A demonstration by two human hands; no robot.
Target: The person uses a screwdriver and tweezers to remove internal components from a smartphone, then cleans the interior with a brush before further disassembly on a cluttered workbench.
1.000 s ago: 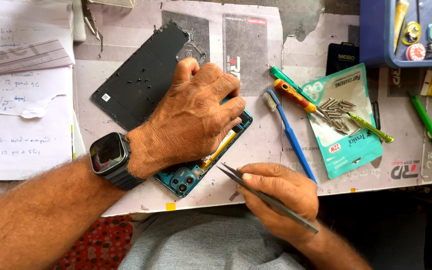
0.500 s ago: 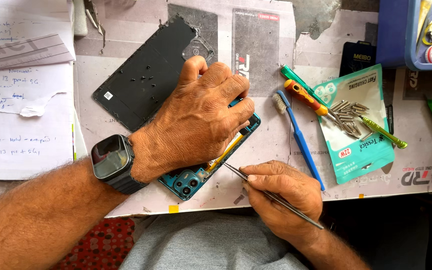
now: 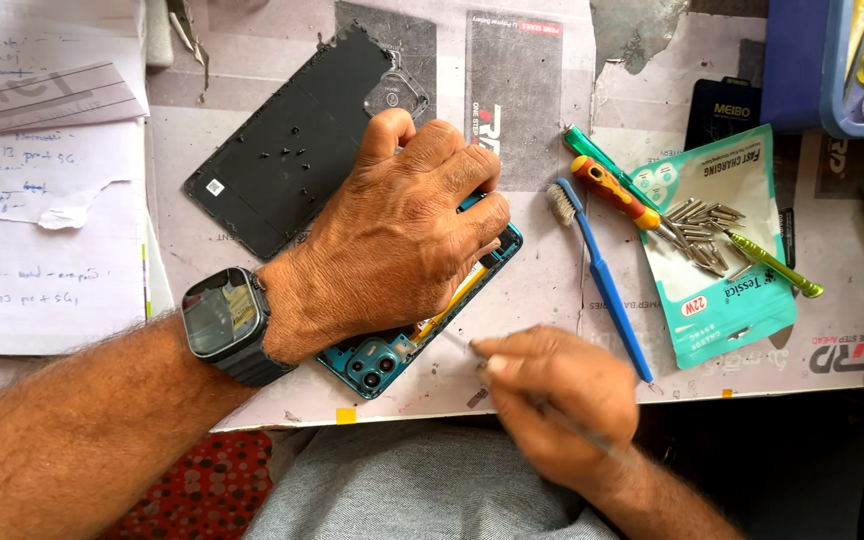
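2 bare hands work over an opened teal phone (image 3: pixel 382 362) lying near the table's front edge. Left hand (image 3: pixel 392 230), smartwatch (image 3: pixel 224 322) on its wrist, presses flat on the phone, seemingly to keep it from sliding. Right hand (image 3: pixel 552 395), blurred, pinches thin metal tweezers (image 3: pixel 467 345), tips aimed at the phone's inside. Behind lies the black back cover (image 3: pixel 282 150) dotted with tiny screws. Right of a blue toothbrush (image 3: pixel 602 280), a teal rectangular packet (image 3: pixel 722 290) with a red label holds loose screwdriver bits.

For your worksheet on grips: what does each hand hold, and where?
Right hand pinches tweezers near mid-length, blurred. Left hand presses flat on the opened phone, covering its middle.
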